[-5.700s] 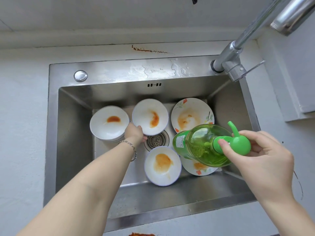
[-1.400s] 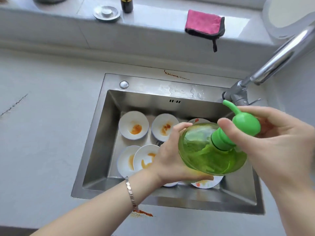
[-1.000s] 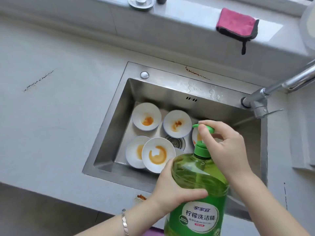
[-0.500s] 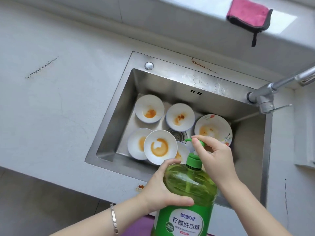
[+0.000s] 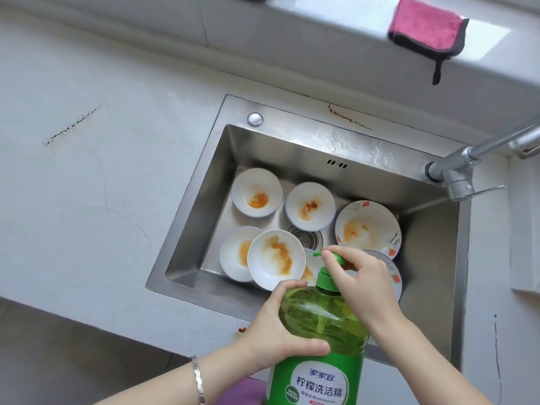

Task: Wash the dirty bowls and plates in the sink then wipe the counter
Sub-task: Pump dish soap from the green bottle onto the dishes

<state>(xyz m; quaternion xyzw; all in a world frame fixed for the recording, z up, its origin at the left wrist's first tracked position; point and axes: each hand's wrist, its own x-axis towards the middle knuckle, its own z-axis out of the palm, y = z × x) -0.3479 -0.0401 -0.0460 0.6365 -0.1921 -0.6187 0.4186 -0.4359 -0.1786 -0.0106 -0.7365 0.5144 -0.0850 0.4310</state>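
Note:
A steel sink [image 5: 198, 217] holds several white bowls smeared with orange sauce [image 5: 276, 260] and two flower-patterned plates [image 5: 368, 229]. A big green dish-soap bottle [image 5: 318, 343] stands upright at the sink's near edge. My left hand [image 5: 280, 328] grips the bottle's shoulder. My right hand [image 5: 359, 282] curls over the green pump head [image 5: 328, 257], whose spout points left over the nearest bowl. One bowl and the lower plate are partly hidden behind the bottle and my right hand.
A chrome faucet [image 5: 461, 168] rises at the sink's far right corner. A pink cloth [image 5: 426, 27] hangs on the ledge behind. Brown stains mark the grey counter [image 5: 87, 200] behind the sink [image 5: 347, 116] and at its front edge [image 5: 241, 331].
The bottle went from tilted over the sink to upright at the near edge. My right hand stays curled over the pump head. The view has shifted slightly.

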